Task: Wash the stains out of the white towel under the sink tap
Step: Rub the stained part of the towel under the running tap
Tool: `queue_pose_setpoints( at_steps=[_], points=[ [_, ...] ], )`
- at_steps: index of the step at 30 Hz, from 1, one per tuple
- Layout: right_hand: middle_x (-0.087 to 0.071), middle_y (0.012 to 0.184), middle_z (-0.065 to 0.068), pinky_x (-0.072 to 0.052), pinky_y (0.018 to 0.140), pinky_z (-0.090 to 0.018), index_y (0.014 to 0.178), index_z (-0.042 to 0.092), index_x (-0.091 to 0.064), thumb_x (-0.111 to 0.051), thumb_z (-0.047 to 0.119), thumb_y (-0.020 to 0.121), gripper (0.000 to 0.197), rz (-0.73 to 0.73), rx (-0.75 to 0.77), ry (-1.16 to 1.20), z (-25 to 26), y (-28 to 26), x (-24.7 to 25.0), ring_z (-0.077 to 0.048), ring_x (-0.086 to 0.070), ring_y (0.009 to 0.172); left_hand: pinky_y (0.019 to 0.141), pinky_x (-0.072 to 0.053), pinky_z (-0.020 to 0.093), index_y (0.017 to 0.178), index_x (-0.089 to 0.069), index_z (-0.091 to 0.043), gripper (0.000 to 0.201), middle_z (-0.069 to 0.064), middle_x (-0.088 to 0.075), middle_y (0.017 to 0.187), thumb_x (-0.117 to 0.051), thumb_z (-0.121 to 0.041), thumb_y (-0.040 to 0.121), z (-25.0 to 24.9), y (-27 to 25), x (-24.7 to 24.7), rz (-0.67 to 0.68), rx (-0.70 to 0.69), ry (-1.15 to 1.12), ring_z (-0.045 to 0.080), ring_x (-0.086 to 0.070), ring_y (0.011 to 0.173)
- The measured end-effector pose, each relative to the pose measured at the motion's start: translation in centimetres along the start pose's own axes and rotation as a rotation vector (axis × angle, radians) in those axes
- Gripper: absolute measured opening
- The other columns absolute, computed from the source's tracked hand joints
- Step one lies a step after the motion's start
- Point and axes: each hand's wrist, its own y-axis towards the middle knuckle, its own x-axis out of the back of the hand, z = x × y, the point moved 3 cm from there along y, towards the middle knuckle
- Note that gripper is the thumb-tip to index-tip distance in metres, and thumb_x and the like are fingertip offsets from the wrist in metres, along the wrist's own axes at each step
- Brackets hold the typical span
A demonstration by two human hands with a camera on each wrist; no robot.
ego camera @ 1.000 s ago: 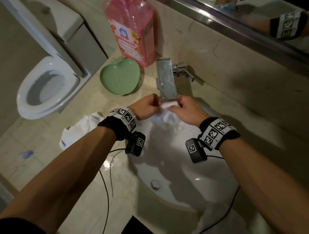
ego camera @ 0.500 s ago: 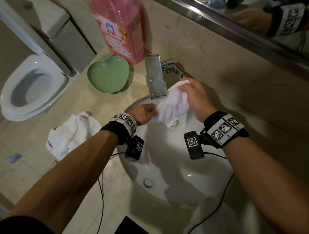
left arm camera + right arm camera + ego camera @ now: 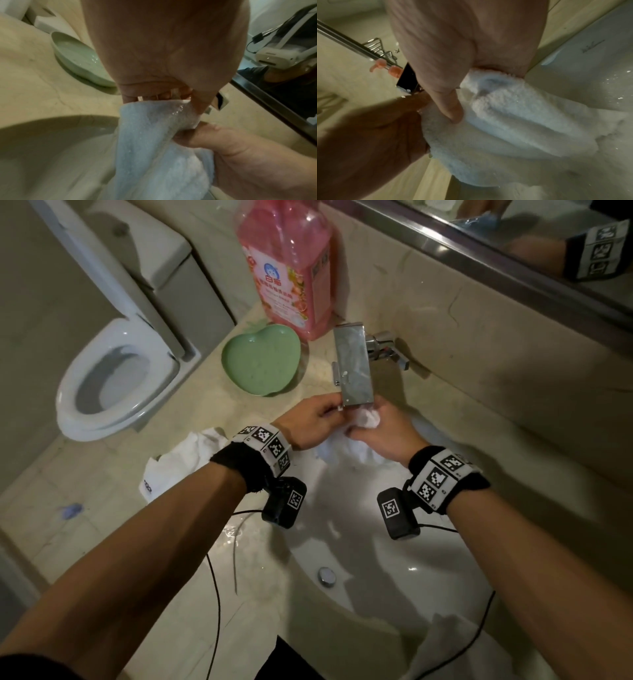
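Both hands meet close under the tap's (image 3: 354,368) flat spout: the left hand (image 3: 313,422) pinches one bunched fold of the white towel (image 3: 368,419) and the right hand (image 3: 383,433) grips another, seemingly so the stained part sits where water falls; the rest hangs into the sink (image 3: 394,546); a green heart-shaped dish (image 3: 260,359) and pink bottle (image 3: 287,265) stand just left of the tap, likely kept within reach
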Motion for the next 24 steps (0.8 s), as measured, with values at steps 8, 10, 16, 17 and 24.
queue_pose_setpoints(
  at_steps=[8, 10, 16, 17, 24],
  points=[
    [-0.065, 0.107, 0.017, -0.051, 0.091, -0.037, 0.103, 0.037, -0.063, -0.074, 0.026, 0.089, 0.021, -0.028, -0.069, 0.114, 0.0, 0.5, 0.2, -0.015, -0.062, 0.109, 0.079, -0.055, 0.040, 0.102, -0.063, -0.015, 0.018, 0.006, -0.069, 0.095, -0.061, -0.031, 0.093, 2.3, -1.2, 2.4, -0.134, 0.155, 0.205, 0.024, -0.066, 0.087],
    [-0.064, 0.115, 0.004, -0.048, 0.083, -0.031, 0.118, 0.023, -0.061, -0.066, 0.026, 0.090, 0.028, -0.014, -0.094, -0.085, -0.6, 0.1, 0.5, -0.020, -0.060, 0.109, 0.076, -0.052, 0.035, 0.092, -0.063, -0.019, 0.016, 0.001, -0.067, 0.088, -0.056, -0.033, 0.096, 3.1, -1.1, 2.1, -0.174, 0.170, 0.148, 0.022, -0.063, 0.082],
    [-0.053, 0.138, -0.020, -0.043, 0.099, -0.034, 0.136, 0.006, -0.051, -0.049, 0.015, 0.097, 0.039, -0.033, -0.196, -0.514, -3.3, -1.7, 2.6, -0.035, -0.054, 0.124, 0.070, -0.044, 0.029, 0.089, -0.062, -0.018, 0.020, -0.003, -0.061, 0.081, -0.050, -0.030, 0.099, 4.9, -1.0, 2.5, -0.333, 0.221, 0.089, 0.016, -0.056, 0.077],
    [-0.056, 0.135, -0.021, -0.043, 0.098, -0.034, 0.133, 0.005, -0.054, -0.052, 0.016, 0.098, 0.037, -0.066, -0.193, -0.560, -3.6, -1.9, 3.1, -0.035, -0.055, 0.122, 0.070, -0.044, 0.029, 0.091, -0.064, -0.016, 0.022, -0.001, -0.062, 0.084, -0.050, -0.031, 0.098, 5.0, -1.0, 2.5, -0.337, 0.231, 0.106, 0.017, -0.057, 0.078],
    [-0.066, 0.093, -0.012, -0.046, 0.075, -0.033, 0.099, 0.003, -0.068, -0.073, 0.040, 0.089, 0.039, -0.177, -0.200, -0.449, -3.9, -3.2, 4.6, -0.031, -0.063, 0.091, 0.073, -0.042, 0.028, 0.100, -0.065, -0.012, 0.029, 0.002, -0.063, 0.091, -0.047, -0.033, 0.099, 4.4, -0.9, 1.7, -0.354, 0.311, 0.192, 0.018, -0.058, 0.080]
  ],
)
